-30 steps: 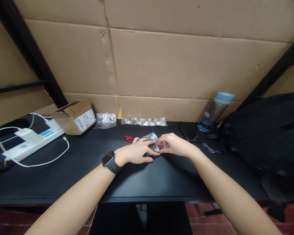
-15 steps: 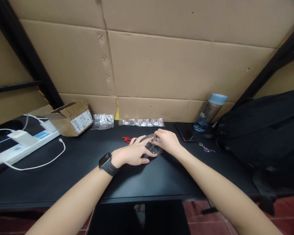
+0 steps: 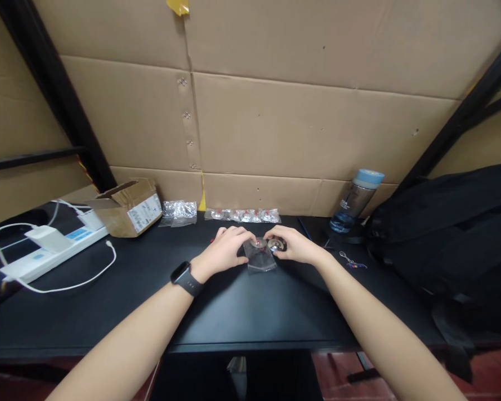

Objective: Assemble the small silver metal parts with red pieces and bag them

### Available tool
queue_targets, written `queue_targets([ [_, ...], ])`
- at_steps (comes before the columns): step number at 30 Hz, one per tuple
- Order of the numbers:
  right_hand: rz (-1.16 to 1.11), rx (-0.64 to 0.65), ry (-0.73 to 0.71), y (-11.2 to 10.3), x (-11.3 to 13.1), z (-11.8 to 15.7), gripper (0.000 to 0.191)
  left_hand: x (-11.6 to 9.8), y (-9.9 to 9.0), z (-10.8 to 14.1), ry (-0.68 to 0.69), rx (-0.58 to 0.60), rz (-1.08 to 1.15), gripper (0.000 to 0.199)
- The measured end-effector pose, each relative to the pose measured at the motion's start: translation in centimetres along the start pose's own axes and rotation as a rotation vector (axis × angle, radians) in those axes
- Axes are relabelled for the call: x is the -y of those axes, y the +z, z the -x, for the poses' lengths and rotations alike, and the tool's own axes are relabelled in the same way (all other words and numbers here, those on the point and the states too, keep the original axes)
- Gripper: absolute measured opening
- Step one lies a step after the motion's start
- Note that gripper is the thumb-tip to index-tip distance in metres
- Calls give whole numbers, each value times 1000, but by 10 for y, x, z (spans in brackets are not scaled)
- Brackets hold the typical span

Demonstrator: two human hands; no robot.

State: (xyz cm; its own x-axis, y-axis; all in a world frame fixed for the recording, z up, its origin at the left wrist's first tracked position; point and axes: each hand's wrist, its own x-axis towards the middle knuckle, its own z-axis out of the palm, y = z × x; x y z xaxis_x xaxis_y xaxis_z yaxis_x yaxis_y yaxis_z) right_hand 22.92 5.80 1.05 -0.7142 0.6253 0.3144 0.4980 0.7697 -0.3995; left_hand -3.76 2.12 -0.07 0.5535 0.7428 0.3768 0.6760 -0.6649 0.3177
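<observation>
My left hand (image 3: 229, 249) is closed at the left side of a small clear plastic bag (image 3: 261, 262), with its fingertips by the bag's upper edge. A round shiny metal disc (image 3: 258, 243) with a red spot at its middle lies at the top of the bag; whether it is wholly inside I cannot tell. Just to the right, my right hand (image 3: 295, 245) pinches a second shiny, domed metal disc (image 3: 274, 245) between thumb and fingers. A bit of red cord (image 3: 212, 240) peeks out behind my left hand, mostly hidden.
Along the cardboard wall lie a row of bagged metal discs (image 3: 242, 215) and flat clear bags (image 3: 179, 213). An open carton (image 3: 129, 209) and a white power strip (image 3: 62, 253) stand left. Rightward are a water bottle (image 3: 354, 203), a keychain (image 3: 350, 260) and a black backpack (image 3: 451, 245).
My hands have moved apart, uncovering the bag and both discs. My right hand has shifted right with one disc, and the left hand has drawn back left. The view has tilted slightly upward.
</observation>
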Motion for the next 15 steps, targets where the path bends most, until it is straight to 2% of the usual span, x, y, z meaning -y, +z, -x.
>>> queue_targets([
  [2, 0, 19, -15, 3, 1, -1, 42, 2, 12, -3, -20, -14, -25, 26],
  [4, -3, -2, -21, 8, 2, -3, 32, 3, 20, -6, -40, -17, -15, 16],
  [7, -7, -58, -41, 12, 1, -4, 13, 4, 22, -7, -85, -42, 5, 9],
  [11, -39, -90, -35, 12, -2, -4, 10, 5, 15, -7, -167, -42, 5, 17],
  [15, -118, -89, 100, 12, -2, -3, 15, 1, 9, -8, -266, -7, 50, 19],
])
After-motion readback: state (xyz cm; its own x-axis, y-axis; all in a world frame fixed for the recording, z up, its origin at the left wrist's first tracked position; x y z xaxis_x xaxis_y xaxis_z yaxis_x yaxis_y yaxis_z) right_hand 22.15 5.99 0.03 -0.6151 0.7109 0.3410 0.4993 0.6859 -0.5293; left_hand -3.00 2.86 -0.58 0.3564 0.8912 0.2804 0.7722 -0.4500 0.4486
